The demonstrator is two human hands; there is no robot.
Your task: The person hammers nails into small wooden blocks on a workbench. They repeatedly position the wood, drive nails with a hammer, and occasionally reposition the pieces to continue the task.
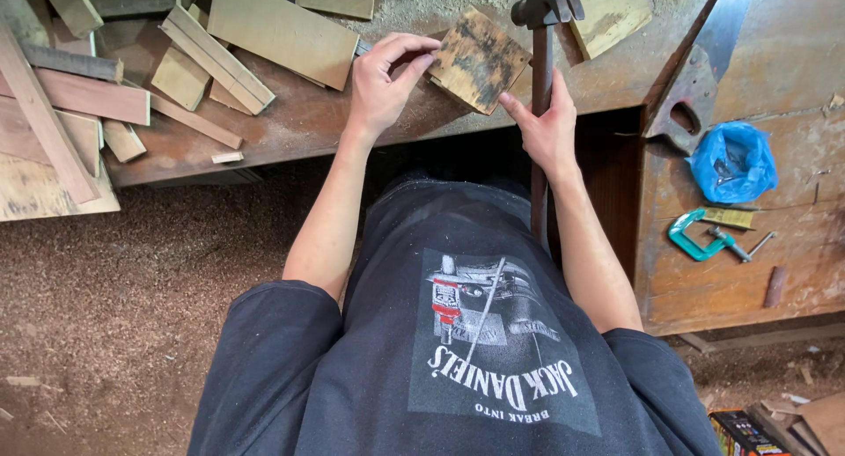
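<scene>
Left hand [380,84] pinches stained wood block [478,58]; right hand [547,130] grips hammer [541,60].

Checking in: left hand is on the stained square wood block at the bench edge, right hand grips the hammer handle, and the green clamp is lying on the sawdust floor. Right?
Not quite. The green clamp lies on the wooden bench surface to the right, below the blue bag, not on the floor; the head view shows it. The rest stands: the left hand touches the stained block, and the right hand grips the hammer handle.

One hammer [544,33], one clamp [704,238], one saw [695,77]
</scene>
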